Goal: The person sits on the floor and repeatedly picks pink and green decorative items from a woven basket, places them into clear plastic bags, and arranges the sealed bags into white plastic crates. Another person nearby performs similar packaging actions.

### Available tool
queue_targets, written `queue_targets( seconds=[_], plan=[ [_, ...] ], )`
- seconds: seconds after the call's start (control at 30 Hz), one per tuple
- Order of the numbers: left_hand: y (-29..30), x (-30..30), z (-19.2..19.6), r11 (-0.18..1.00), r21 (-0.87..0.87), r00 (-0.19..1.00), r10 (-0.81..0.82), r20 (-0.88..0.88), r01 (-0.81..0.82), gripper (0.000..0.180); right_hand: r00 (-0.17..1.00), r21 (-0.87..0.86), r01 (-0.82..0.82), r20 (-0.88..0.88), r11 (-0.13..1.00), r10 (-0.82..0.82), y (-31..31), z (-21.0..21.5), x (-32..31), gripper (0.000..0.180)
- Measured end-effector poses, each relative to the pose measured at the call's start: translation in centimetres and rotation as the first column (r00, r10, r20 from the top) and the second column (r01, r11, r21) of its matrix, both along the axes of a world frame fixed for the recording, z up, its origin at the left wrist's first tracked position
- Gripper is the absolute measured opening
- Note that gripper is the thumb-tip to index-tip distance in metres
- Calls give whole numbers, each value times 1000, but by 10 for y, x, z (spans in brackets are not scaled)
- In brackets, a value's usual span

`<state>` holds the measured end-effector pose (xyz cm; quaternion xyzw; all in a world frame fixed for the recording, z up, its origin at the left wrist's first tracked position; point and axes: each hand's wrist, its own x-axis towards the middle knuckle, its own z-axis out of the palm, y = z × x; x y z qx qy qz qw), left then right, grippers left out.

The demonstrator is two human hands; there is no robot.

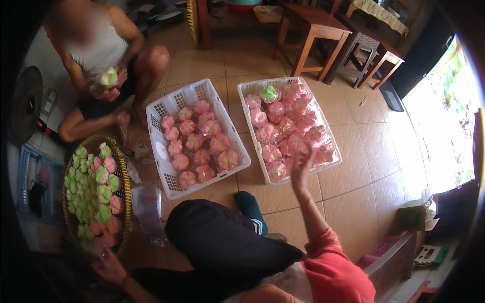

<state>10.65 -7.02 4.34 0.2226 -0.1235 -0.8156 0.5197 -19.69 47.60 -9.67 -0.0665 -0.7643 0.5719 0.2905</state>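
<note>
Tiled floor point(358, 202), holding right hand point(303, 165) over wrapped pink bundles point(277, 170), fingers apart, left hand point(109, 265) at woven basket point(126, 202), grip undeterminable.

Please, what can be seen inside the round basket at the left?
The round basket holds green and pink flower-shaped pieces; the left hand is by its near edge. Whatever lies beneath these pieces is covered.

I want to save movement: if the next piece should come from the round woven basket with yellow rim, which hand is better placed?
Probably the left hand: it is at the near edge of the basket. The right hand is farther away, at the near edge of the right-hand white plastic crate.
</note>
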Motion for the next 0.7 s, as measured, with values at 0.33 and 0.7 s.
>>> queue_targets(
  seconds=[0.33, 0.7],
  plan=[
    [-30, 51, -23, 952, -183, 903, -293, -314, 245, 51, -95, -263, -965, 283, -18, 954, -216, 160, 58, 55],
    [-24, 93, -6, 991, -129, 977, 1, -214, -30, 64, 98, -197, -957, 470, 213, 877, -203, 170, 98, 55]
  ],
)
